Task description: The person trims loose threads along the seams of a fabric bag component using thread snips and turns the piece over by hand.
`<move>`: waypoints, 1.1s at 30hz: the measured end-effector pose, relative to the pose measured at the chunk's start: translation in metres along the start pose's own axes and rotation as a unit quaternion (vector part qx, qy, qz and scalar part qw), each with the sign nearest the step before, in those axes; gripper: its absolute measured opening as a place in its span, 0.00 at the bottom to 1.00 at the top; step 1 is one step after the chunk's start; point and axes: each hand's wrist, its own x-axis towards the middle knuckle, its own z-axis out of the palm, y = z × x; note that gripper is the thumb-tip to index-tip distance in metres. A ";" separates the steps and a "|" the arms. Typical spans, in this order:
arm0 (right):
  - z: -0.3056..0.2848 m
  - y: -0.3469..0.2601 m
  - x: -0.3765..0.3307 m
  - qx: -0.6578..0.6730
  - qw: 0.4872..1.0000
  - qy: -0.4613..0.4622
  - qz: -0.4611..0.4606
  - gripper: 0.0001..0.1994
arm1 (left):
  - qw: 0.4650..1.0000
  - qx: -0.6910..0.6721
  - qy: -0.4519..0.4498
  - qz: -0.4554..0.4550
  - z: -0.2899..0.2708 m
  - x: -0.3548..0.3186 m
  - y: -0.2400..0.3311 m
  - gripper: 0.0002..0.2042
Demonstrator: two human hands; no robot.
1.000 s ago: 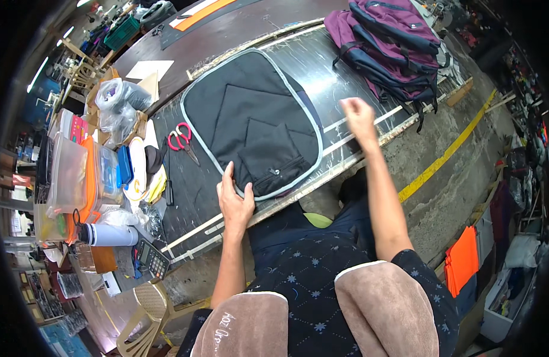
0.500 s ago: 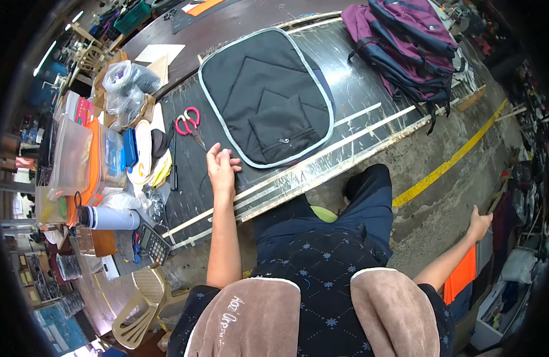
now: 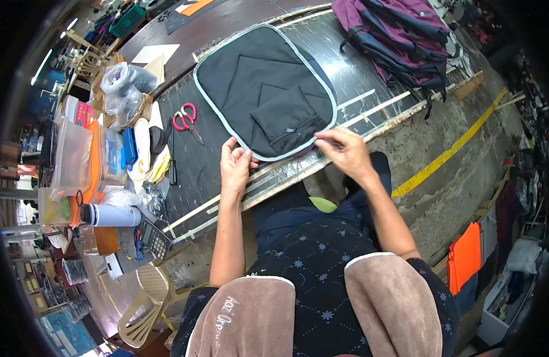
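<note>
A black fabric panel (image 3: pixel 227 83) with grey edge binding lies on the dark table. On its near part is a zippered pocket (image 3: pixel 286 119). My left hand (image 3: pixel 236 169) is at the panel's near left edge, its fingers curled and closed on the binding. At the near right corner my right hand (image 3: pixel 349 156) pinches the edge between thumb and fingertips. Red-handled scissors (image 3: pixel 186 119) rest on the table, left of the panel, with their blades toward my left hand. Part of a dark blue piece shows from under the panel's right side.
A purple and navy backpack (image 3: pixel 393 41) sits at the table's far right. Along the left stand clear plastic boxes (image 3: pixel 78 154), a white bottle (image 3: pixel 114 215), a calculator (image 3: pixel 154 239) and plastic-wrapped goods (image 3: pixel 122 83). A beige chair (image 3: pixel 146 297) is at the lower left.
My right hand has come from far out on the right to the panel's near right corner. The left hand has moved right, onto the panel's edge. The panel and its pocket have shifted slightly.
</note>
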 end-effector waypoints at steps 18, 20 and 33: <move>-0.085 0.070 -0.018 -0.069 0.948 0.276 0.140 0.17 | 0.997 -0.060 -0.038 -0.030 0.004 -0.006 -0.013 0.24; -0.083 0.059 -0.027 -0.054 0.956 0.206 0.200 0.16 | 0.995 -0.014 -0.076 -0.069 0.009 -0.008 -0.010 0.18; 0.014 0.007 -0.046 -0.180 0.981 0.071 -0.001 0.15 | 0.897 0.127 -0.399 -0.142 0.085 -0.061 0.043 0.06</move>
